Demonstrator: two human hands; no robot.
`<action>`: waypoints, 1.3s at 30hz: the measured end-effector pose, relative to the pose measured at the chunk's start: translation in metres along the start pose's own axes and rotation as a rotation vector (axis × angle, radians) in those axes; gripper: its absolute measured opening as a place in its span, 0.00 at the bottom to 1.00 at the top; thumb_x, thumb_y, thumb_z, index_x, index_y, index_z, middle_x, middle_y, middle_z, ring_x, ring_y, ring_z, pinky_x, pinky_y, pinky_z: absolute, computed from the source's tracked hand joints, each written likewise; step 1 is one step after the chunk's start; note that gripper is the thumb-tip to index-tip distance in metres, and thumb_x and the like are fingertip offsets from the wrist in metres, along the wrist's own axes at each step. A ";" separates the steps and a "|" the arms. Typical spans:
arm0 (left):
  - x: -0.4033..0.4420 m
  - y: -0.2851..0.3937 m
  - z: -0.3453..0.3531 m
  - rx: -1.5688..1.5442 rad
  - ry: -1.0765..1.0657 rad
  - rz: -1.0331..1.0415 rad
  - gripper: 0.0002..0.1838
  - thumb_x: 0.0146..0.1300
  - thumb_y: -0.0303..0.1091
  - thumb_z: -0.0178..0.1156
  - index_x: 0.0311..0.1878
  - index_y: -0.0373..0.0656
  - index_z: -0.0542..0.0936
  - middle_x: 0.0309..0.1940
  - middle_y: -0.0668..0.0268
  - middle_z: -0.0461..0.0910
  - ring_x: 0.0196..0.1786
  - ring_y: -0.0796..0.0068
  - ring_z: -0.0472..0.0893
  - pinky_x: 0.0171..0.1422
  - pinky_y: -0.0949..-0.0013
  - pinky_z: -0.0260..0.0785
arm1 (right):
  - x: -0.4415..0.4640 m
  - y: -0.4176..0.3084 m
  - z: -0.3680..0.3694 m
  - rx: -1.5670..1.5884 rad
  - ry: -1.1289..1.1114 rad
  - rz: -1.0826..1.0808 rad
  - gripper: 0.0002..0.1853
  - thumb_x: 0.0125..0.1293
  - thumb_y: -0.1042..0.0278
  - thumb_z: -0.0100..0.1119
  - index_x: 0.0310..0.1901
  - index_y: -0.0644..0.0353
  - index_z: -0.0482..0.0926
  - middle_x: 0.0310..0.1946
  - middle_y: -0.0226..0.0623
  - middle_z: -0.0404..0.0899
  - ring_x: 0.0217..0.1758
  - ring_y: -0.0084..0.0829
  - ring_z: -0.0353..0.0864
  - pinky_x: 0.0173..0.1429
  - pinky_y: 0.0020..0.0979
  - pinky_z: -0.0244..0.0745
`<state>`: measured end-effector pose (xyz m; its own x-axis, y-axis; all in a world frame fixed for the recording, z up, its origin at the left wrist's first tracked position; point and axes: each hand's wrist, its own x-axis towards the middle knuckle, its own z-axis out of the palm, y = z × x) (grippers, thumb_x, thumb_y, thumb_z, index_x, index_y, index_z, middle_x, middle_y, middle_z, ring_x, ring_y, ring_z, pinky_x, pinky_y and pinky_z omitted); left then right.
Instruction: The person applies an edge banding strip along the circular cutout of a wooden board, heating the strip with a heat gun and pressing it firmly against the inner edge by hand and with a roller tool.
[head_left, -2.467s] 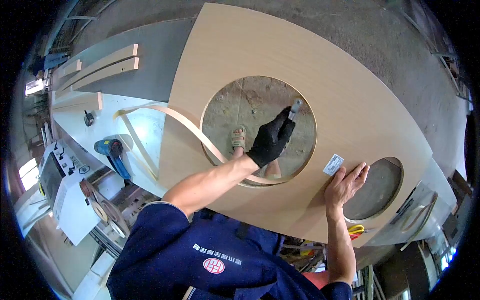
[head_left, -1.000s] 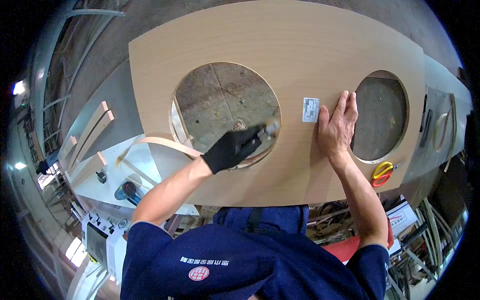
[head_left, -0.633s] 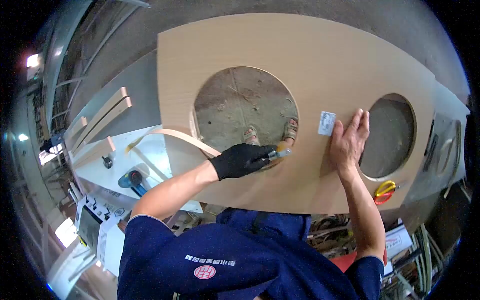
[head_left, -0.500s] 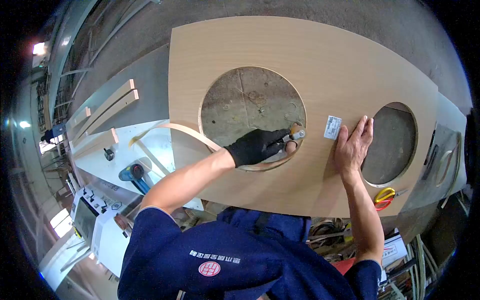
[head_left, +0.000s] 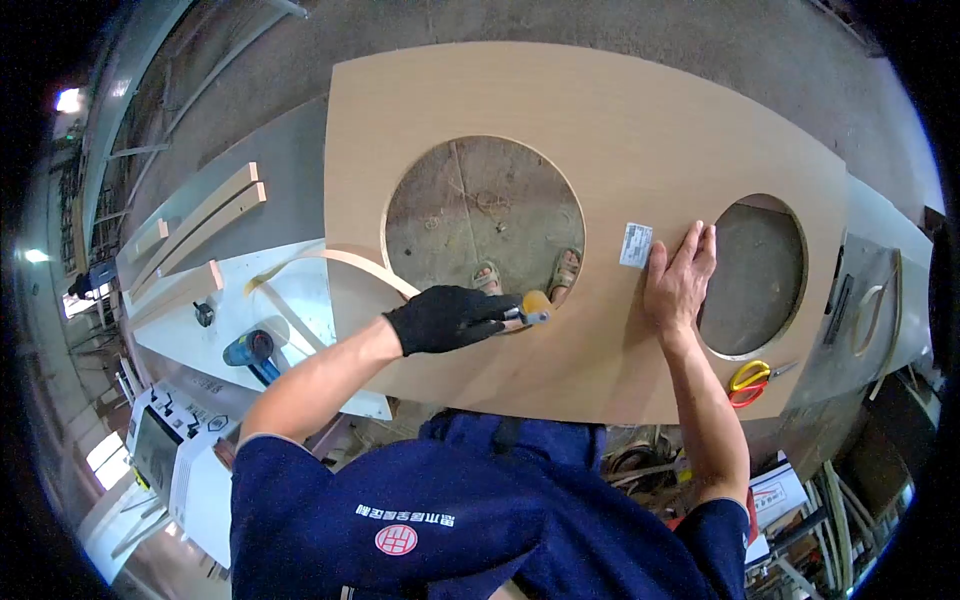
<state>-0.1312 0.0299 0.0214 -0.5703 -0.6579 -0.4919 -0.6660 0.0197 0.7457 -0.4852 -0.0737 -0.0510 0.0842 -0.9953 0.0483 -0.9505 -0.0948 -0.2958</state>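
My left hand (head_left: 440,320), in a black glove, is closed around a small hand roller (head_left: 535,306) with an amber wheel and metal frame. The roller is at the near edge of the larger round cutout in a wood-grain panel (head_left: 480,90). A thin edge-banding strip (head_left: 345,258) curves from the left into that cutout, passing behind the gloved hand. Bare and spread flat, my right hand (head_left: 680,275) lies on the panel between a white label (head_left: 635,245) and the smaller cutout. Scissors (head_left: 752,383) with yellow and red handles rest at the panel's near edge.
A blue heat gun (head_left: 250,350) and a small dark fitting (head_left: 204,314) lie on the white surface at left. Several wood strips (head_left: 205,225) lie farther left. Sandalled feet (head_left: 565,270) show through the larger cutout. A printed white machine (head_left: 205,450) stands lower left.
My left hand and the roller have moved left along the near rim, lower in the cutout. My right hand stays flat on the panel. The whole view has shifted slightly.
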 end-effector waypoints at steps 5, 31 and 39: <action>-0.065 0.024 -0.001 -0.191 0.564 -0.191 0.25 0.70 0.38 0.68 0.66 0.35 0.77 0.45 0.48 0.87 0.46 0.52 0.89 0.50 0.57 0.80 | -0.002 -0.004 -0.005 0.054 0.031 0.010 0.41 0.75 0.52 0.59 0.77 0.72 0.57 0.77 0.66 0.54 0.79 0.62 0.58 0.80 0.52 0.61; -0.325 -0.143 0.148 0.122 1.570 -1.021 0.26 0.76 0.34 0.56 0.71 0.29 0.68 0.63 0.37 0.75 0.66 0.36 0.75 0.70 0.48 0.68 | -0.133 -0.153 -0.019 0.341 -0.441 -0.580 0.30 0.64 0.71 0.67 0.68 0.64 0.73 0.67 0.49 0.74 0.74 0.52 0.68 0.79 0.50 0.61; -0.308 -0.167 0.233 0.068 1.383 -1.176 0.31 0.69 0.35 0.63 0.72 0.32 0.69 0.64 0.39 0.75 0.67 0.38 0.74 0.73 0.47 0.66 | -0.118 -0.189 0.005 0.371 -0.478 -0.670 0.35 0.66 0.62 0.71 0.70 0.68 0.69 0.62 0.54 0.79 0.66 0.52 0.77 0.72 0.48 0.69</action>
<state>0.0438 0.4051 -0.0565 0.9018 -0.4316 0.0223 -0.4191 -0.8607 0.2890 -0.3137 0.0616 -0.0051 0.7797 -0.6237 -0.0556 -0.5068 -0.5764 -0.6410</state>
